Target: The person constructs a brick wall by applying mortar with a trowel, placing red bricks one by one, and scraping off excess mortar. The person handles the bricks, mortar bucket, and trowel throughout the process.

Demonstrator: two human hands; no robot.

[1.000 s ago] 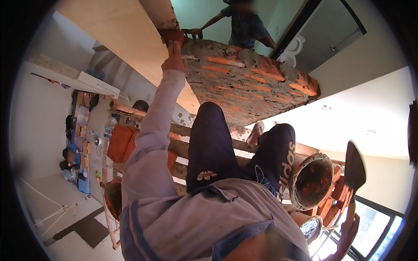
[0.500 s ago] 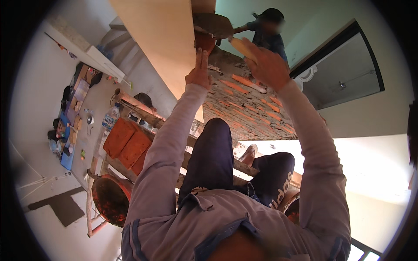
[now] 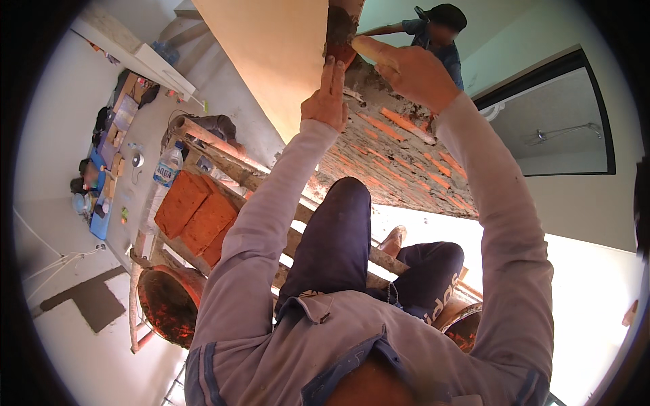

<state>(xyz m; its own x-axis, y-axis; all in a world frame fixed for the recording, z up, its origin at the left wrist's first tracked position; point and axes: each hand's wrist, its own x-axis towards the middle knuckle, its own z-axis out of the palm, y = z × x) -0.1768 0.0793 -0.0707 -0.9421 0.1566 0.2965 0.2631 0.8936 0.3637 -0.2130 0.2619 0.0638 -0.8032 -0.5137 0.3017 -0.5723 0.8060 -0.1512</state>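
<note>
My right hand [image 3: 421,78] is closed around the pale yellow handle of a trowel [image 3: 372,49], raised high in front of me. The trowel's blade is hard to make out against dark mortar at the top of the wall. Just left of it, my left hand [image 3: 325,101] reaches up with two fingers stretched out, their tips at the lower edge of a reddish brick [image 3: 337,53]. That brick sits between a smooth cream panel [image 3: 271,61] and the rough brick wall [image 3: 399,155] with its grey mortar joints.
Orange bricks [image 3: 196,213] and a water bottle [image 3: 168,166] stand on the scaffold at my left. A mortar bucket [image 3: 166,304] is below them, another bucket [image 3: 466,328] by my right side. A person in a dark cap [image 3: 448,19] is beyond the wall. Scaffold poles [image 3: 217,150] run under me.
The trowel blade, broad and plainly seen before, has turned and now lies close against the brick and mortar. My view has shifted a little; the left fingers stay at the brick.
</note>
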